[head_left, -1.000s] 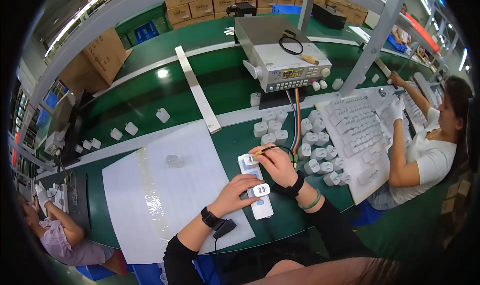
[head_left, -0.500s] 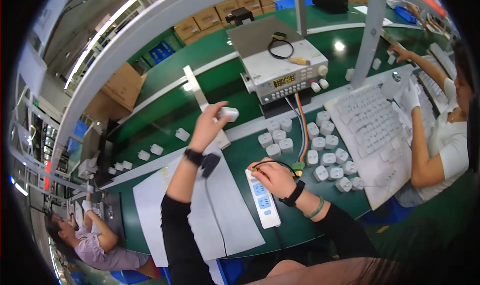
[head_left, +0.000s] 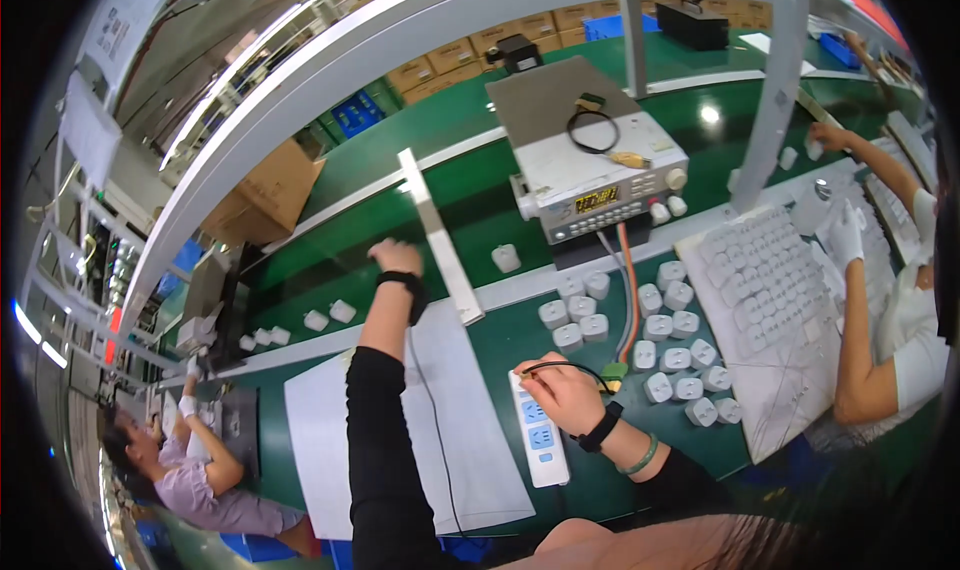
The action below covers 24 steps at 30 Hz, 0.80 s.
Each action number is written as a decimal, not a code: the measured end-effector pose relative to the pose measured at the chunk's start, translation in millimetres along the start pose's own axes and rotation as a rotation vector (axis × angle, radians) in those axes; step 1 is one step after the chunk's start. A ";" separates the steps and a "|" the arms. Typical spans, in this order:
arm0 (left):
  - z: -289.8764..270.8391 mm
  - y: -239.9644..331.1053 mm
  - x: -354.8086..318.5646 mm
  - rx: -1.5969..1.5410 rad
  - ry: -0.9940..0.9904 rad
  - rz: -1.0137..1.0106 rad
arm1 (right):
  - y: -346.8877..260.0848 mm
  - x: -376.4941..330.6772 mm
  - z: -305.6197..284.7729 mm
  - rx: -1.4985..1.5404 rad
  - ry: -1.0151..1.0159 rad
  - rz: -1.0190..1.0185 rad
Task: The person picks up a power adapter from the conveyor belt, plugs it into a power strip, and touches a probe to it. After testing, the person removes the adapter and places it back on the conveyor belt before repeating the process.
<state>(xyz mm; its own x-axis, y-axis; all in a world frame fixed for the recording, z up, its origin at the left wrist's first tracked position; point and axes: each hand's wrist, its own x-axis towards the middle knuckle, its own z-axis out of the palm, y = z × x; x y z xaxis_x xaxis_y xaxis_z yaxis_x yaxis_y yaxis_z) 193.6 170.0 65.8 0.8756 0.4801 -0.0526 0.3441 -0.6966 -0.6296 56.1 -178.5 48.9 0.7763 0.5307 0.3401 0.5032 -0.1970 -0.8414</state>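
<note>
My left hand (head_left: 398, 260) is stretched over the green conveyor, left of a white bar (head_left: 438, 232). Its fingers curl down and are blurred; whatever lies under them is hidden. A white charger (head_left: 507, 259) sits on the conveyor right of the bar. My right hand (head_left: 568, 398) pinches the plug end of a short black cable (head_left: 585, 369) at the far end of a white power strip (head_left: 548, 468) with blue sockets. The cable runs to a small green connector (head_left: 614, 371), where coloured wires come down from a bench instrument (head_left: 600, 195) with a lit display.
Several white chargers (head_left: 658, 387) stand on the table right of my right hand. A white sheet (head_left: 330, 420) lies under my left arm. At right a co-worker's gloved hand (head_left: 848, 232) is near a tray (head_left: 740, 360) of white parts. Another person (head_left: 200, 470) sits at left.
My left hand has let go of the charger right of the bar and moved left across it. My right hand stays at the power strip. The whole view has shifted slightly.
</note>
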 end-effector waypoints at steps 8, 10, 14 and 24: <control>-16.7 -45.7 -87.5 -0.303 0.245 0.185 | 17.1 -2.4 13.8 -0.037 0.103 -0.105; -34.5 -57.6 -140.1 -1.188 0.244 0.246 | 14.0 0.3 14.6 -0.027 0.112 -0.099; -37.1 -1.8 -261.7 -2.225 -0.120 0.536 | 16.5 -0.2 7.5 -0.067 0.119 -0.076; 28.7 93.9 -322.3 -2.108 -0.120 0.552 | 17.5 -0.3 18.0 0.022 0.079 -0.106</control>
<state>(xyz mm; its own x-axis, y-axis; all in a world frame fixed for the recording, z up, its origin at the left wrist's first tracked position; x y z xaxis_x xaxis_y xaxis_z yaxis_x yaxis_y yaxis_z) -66.0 -34.9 1.5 0.9984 0.0458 0.0329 -0.0284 -0.0956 0.9950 57.8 -167.3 26.5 0.7475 0.4805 0.4587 0.5759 -0.1247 -0.8079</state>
